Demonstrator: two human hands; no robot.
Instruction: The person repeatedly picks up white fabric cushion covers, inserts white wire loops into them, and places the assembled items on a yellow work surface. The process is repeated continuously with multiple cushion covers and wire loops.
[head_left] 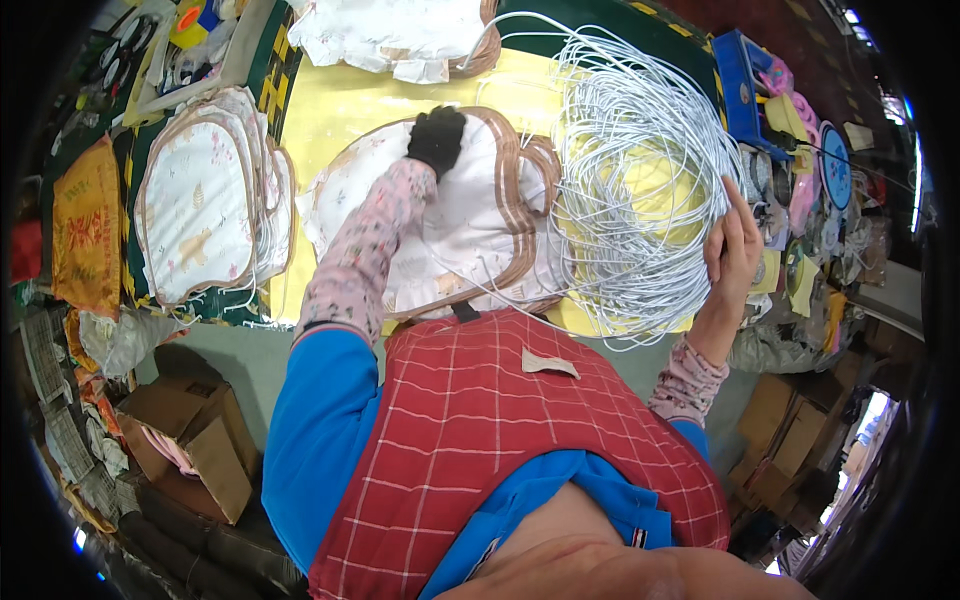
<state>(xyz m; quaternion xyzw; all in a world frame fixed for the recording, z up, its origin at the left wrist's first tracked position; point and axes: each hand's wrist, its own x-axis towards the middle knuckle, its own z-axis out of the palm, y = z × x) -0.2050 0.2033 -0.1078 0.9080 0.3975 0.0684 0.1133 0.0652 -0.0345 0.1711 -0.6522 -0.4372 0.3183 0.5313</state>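
Note:
A stack of white printed fabric pieces with brown bound edges (440, 240) lies in front of me on a yellow sheet. My left hand (437, 138), in a black glove, rests on its upper part; the dark glove hides how the fingers are bent. To the right of the stack spreads a big loose coil of thin white cord (640, 130). My bare right hand (735, 240) is at the coil's right edge, fingers stretched out and apart, touching or just beside the strands. A few cord ends trail across the lower edge of the fabric.
More brown-edged fabric pieces lie at the left (195, 210) and at the far edge (395, 35). A blue bin (740, 90) stands at the far right among small clutter. An orange bag (88, 225) hangs at the left. An open cardboard box (190, 440) sits below the table.

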